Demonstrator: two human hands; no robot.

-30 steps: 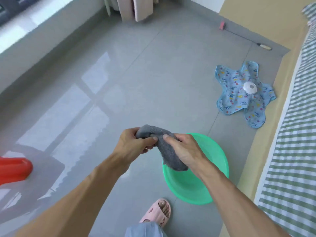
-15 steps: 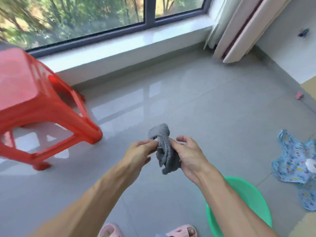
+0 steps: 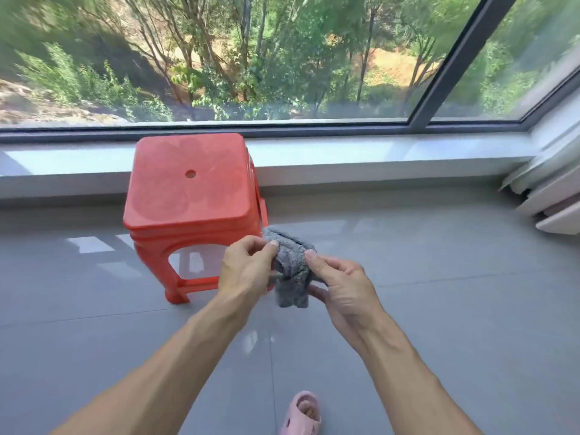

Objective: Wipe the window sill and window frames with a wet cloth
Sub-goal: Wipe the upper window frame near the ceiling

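The cloth (image 3: pixel 292 271) is one grey, nubbly terry piece, bunched into a thick fold, and we hold it in the air above the floor (image 3: pixel 439 324), in front of the window sill (image 3: pixel 376 155) and apart from it. Our left hand (image 3: pixel 244 271) pinches the cloth's upper left edge between thumb and curled fingers; our right hand (image 3: pixel 342 290) pinches its right side, thumb on top and fingers curled beneath. Both grips are closed on the cloth, and its lower end hangs loose between them.

The sill is a single long, smooth, pale ledge with a glossy top, running the width of the view. Above it the window frame (image 3: pixel 445 73) shows as dark, flat metal bars: one along the bottom of the glass and one slanted upright dividing two panes. Green trees fill the glass.

One red plastic stool (image 3: pixel 188 189) stands on the floor against the sill, its seat square with rounded corners, a faint embossed pattern and one small round hole at the centre. The floor is large grey polished tiles that mirror the light. One pink perforated slipper (image 3: pixel 303 412) shows at the bottom edge. We see no readable writing anywhere.
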